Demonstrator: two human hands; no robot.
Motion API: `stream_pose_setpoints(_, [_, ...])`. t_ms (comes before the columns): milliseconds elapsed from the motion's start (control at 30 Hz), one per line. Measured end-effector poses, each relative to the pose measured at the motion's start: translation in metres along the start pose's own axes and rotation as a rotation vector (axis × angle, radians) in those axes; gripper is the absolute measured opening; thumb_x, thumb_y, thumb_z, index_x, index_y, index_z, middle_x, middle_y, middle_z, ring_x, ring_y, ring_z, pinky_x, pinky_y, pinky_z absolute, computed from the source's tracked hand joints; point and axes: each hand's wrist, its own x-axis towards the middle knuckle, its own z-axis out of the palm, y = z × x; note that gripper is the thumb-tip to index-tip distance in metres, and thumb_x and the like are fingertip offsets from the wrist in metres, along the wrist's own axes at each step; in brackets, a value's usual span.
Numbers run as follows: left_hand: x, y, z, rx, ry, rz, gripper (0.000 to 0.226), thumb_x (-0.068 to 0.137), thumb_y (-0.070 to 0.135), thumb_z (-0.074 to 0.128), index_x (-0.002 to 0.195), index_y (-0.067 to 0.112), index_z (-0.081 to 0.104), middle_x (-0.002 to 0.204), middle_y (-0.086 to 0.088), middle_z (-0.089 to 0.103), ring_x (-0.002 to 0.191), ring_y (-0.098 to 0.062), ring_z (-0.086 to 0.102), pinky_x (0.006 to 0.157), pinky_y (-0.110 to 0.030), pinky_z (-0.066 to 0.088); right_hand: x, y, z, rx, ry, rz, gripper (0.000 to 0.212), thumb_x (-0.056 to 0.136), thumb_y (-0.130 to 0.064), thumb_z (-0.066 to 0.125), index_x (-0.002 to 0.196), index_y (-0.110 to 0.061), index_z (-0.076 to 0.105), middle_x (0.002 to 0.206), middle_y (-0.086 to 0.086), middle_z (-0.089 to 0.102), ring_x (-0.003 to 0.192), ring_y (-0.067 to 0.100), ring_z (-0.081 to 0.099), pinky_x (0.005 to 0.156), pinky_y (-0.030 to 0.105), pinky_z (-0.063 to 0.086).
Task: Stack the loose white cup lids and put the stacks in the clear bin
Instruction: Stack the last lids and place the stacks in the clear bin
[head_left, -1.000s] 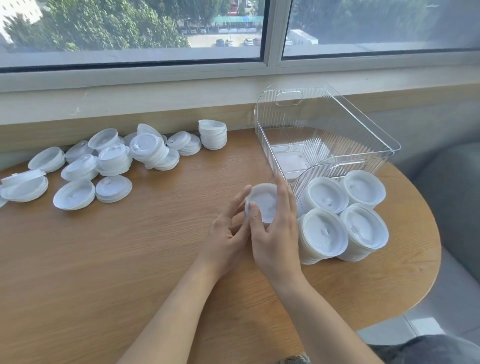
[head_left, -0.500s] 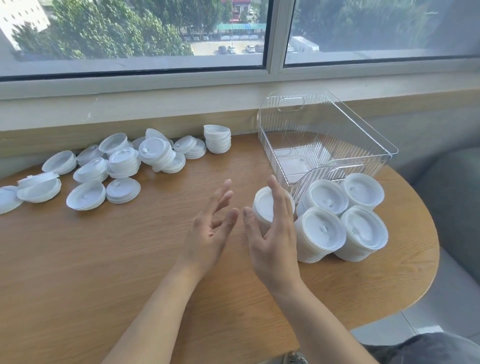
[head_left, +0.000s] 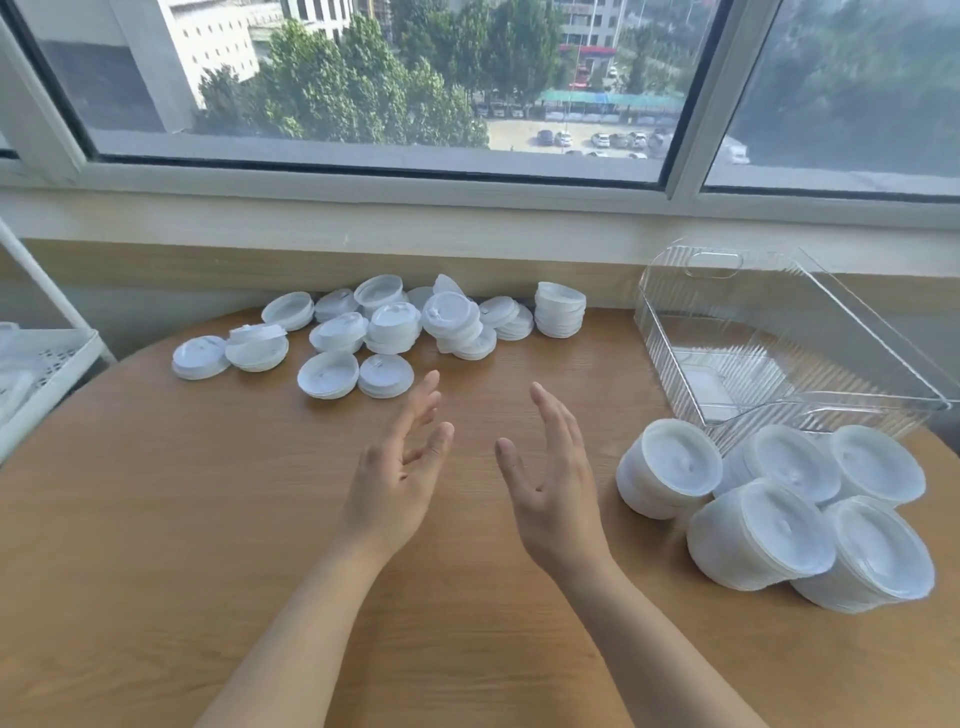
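my left hand (head_left: 397, 480) and my right hand (head_left: 553, 486) float above the middle of the table (head_left: 156, 545), palms turned toward each other with a gap between them. the fingers (head_left: 423, 402) of both are spread and loose, holding nothing and touching nothing.

the table is round, light wood grain, and its far edge meets a low wooden ledge under a wide window (head_left: 395, 83) with pale frames. trees, buildings and parked cars show through the glass.

the loose white cup lids (head_left: 384, 332) lie in a scatter along the far left of the table, some single, some in short piles, one neater short stack (head_left: 560, 310) at the right end of the scatter. five taller stacks (head_left: 779, 512) lie tipped on their sides at the near right, crowded against each other, the far ones touching the front wall of the clear bin (head_left: 779, 332). the bin sits at the far right of the table, and i can make out no lids through its ribbed walls.

at the far left edge a white perforated rack (head_left: 47, 358) is cut off by the frame. the right rim of the bin and of the table runs out of view too. how many lids each pile holds is too blurred to count, and my forearms are cut off at the bottom.
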Motion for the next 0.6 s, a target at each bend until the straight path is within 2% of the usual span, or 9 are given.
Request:
stream_pose_setpoints(67, [-0.001, -0.008, -0.015, 0.009, 0.031, -0.029, 0.058, 0.098, 0.048, 0.058, 0.154, 0.048, 0.043, 0.147, 0.013, 0.058, 0.129, 0.014, 0.052, 0.097, -0.006, 0.044, 0.006, -0.001, 0.013, 0.0, -0.036, -0.007, 0.061, 0.103, -0.037, 0.062, 0.158, -0.025, 0.039, 0.159, -0.012, 0.041, 0.149, -0.003, 0.03, 0.118, 0.01, 0.022])
stream_pose_setpoints(133, [-0.001, -0.016, -0.028, 0.03, 0.057, -0.051, 0.057, 0.098, 0.05, 0.057, 0.153, 0.049, 0.043, 0.147, 0.013, 0.058, 0.127, 0.015, 0.053, 0.096, -0.004, 0.043, 0.012, -0.001, 0.025, -0.004, -0.065, -0.017, 0.06, 0.103, -0.038, 0.062, 0.157, -0.025, 0.04, 0.158, -0.01, 0.042, 0.149, -0.001, 0.032, 0.119, 0.013, 0.024])
stream_pose_setpoints(300, [0.005, -0.039, -0.053, 0.071, 0.109, -0.075, 0.057, 0.099, 0.05, 0.056, 0.154, 0.049, 0.041, 0.146, 0.014, 0.058, 0.127, 0.015, 0.053, 0.107, -0.021, 0.046, 0.027, 0.0, 0.053, -0.031, -0.129, -0.011, 0.062, 0.103, -0.039, 0.062, 0.159, -0.024, 0.04, 0.159, -0.008, 0.041, 0.149, 0.002, 0.032, 0.115, 0.005, 0.019])
stream_pose_setpoints(433, [0.024, -0.054, -0.068, 0.102, 0.139, -0.065, 0.058, 0.099, 0.049, 0.056, 0.155, 0.045, 0.043, 0.149, 0.019, 0.055, 0.136, 0.009, 0.048, 0.113, -0.03, 0.046, 0.051, 0.006, 0.068, -0.032, -0.136, -0.002, 0.063, 0.102, -0.039, 0.063, 0.159, -0.024, 0.039, 0.161, -0.006, 0.04, 0.15, 0.004, 0.032, 0.12, 0.016, 0.023])
stream_pose_setpoints(533, [0.051, -0.063, -0.086, 0.201, 0.19, -0.044, 0.058, 0.099, 0.05, 0.057, 0.154, 0.044, 0.044, 0.153, 0.021, 0.05, 0.14, 0.005, 0.045, 0.117, -0.033, 0.041, 0.078, 0.01, 0.076, -0.05, -0.125, 0.007, 0.063, 0.102, -0.041, 0.063, 0.159, -0.027, 0.039, 0.162, -0.009, 0.038, 0.15, -0.001, 0.026, 0.116, 0.008, 0.016])
stream_pose_setpoints(600, [0.071, -0.068, -0.103, 0.281, 0.233, -0.019, 0.057, 0.098, 0.053, 0.057, 0.153, 0.044, 0.045, 0.155, 0.022, 0.048, 0.144, 0.001, 0.041, 0.119, -0.034, 0.038, 0.1, 0.012, 0.082, -0.055, -0.106, 0.005, 0.064, 0.102, -0.043, 0.063, 0.159, -0.028, 0.038, 0.16, -0.013, 0.037, 0.148, -0.005, 0.024, 0.121, 0.017, 0.019])
